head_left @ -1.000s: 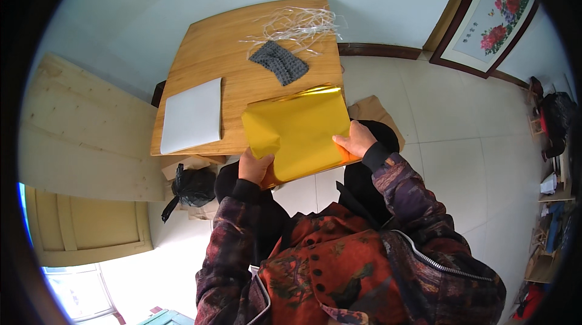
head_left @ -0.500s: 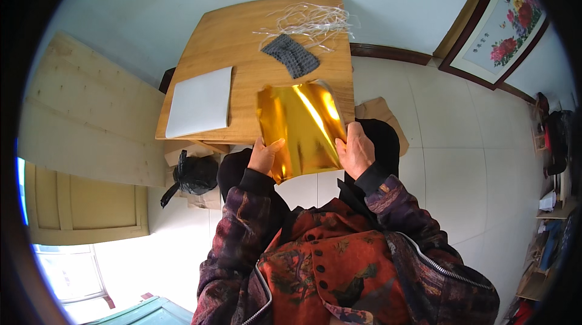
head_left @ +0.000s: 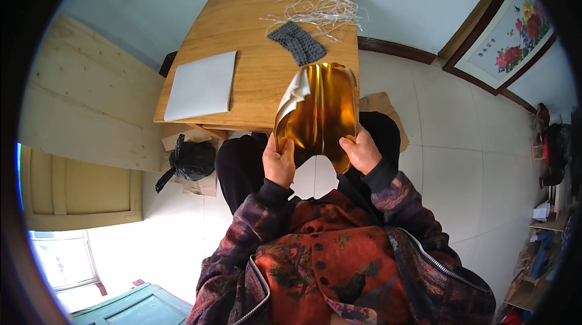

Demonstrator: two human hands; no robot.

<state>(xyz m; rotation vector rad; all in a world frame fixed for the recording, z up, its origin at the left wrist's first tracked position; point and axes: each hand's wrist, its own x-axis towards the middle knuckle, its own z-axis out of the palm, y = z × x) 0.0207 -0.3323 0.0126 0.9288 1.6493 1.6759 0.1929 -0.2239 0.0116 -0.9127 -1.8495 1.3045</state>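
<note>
Between my hands is a shiny gold foil sheet (head_left: pixel 324 110), held above my lap at the table's front edge. It bows in the middle, and its far left corner curls over to show a silvery-white back. My left hand (head_left: pixel 279 162) pinches the near left edge with the thumb on top. My right hand (head_left: pixel 362 151) grips the near right edge the same way. Just beyond the sheet, a dark grey knitted piece (head_left: pixel 297 43) lies on the wooden table (head_left: pixel 212 34). Behind it spreads a tangle of clear and white strips (head_left: pixel 324 11).
A flat white sheet or folder (head_left: pixel 201 86) lies at the table's left front. On the floor at left stands a knotted black plastic bag (head_left: pixel 193 159) on brown paper. More brown paper (head_left: pixel 381 105) lies right of the table. Cluttered shelves (head_left: pixel 548 228) line the far right.
The gold sheet has moved slightly right and bowed more, its far left corner now folded over. My hands have come closer together, the left moving right. The view has shifted a little.
</note>
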